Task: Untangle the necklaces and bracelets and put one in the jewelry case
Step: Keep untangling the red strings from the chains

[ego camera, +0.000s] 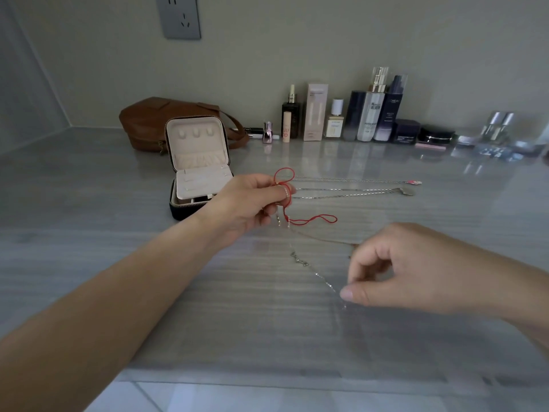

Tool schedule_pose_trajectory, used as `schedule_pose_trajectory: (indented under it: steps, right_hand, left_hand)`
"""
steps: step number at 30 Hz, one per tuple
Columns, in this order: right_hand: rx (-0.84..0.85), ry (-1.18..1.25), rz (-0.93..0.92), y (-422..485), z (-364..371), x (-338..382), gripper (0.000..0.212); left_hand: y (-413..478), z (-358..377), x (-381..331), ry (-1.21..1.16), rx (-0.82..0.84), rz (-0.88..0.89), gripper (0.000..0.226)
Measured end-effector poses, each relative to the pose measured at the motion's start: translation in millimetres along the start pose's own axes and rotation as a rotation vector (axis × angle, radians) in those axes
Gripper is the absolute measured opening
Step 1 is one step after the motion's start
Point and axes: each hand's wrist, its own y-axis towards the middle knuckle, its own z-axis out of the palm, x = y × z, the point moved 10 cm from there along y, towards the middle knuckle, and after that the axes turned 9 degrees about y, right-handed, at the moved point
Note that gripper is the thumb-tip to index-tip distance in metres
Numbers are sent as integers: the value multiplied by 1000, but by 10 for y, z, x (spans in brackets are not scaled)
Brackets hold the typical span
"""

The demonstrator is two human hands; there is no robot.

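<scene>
On desk (89,203), left hand (249,203) pinched red cord bracelet (315,220) together with silver chain (315,273); right hand (416,272) pinched chain's near end. Open jewelry case (196,150) stood just left of left hand. Two necklaces (350,190) lay stretched straight beyond bracelet.

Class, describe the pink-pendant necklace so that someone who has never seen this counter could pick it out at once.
Start at the row of cosmetic bottles along the back of the counter. In front of them, right of the open jewelry case, two chains lie stretched side by side. Take the farther chain: its pendant is pink, while the nearer chain ends in silver.
</scene>
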Motion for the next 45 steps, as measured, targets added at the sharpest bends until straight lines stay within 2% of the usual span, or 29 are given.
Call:
schedule_pose_trajectory:
  steps: [3,9,13,17,22,25,31,40,45]
  right_hand:
    - [43,-10,35,170,-71,31,22]
    - [-289,82,-39,708,-360,25,14]
    - [-285,249,-32,906,-169,-77,8]
    - [-349,408,-57,895,-209,-150,16]
    - [-411,506,-24,774,-404,-333,11]
    - [-412,508,-1,736,-469,-391,9]
    - [-361,460,-5,670,-480,-330,9]
    - [-421,112,108,633,-485,-362,14]
    - [-398,206,129,635,-516,-402,12]
  left_hand:
    - [-12,30,-16,-9,12,14,11]
    - [-30,71,-50,-22,26,47,12]
    - [-45,84,-68,-32,28,65,11]
    - [-28,32,-47,75,-23,68,8]
    - [-25,53,14,103,54,3,22]
    - [-37,35,-4,23,70,-22,25]
    - [-40,-2,-3,-38,88,-40,15]
    - [-92,80,-27,-18,138,-36,12]
    - [-69,-26,-53,-12,40,-5,11]
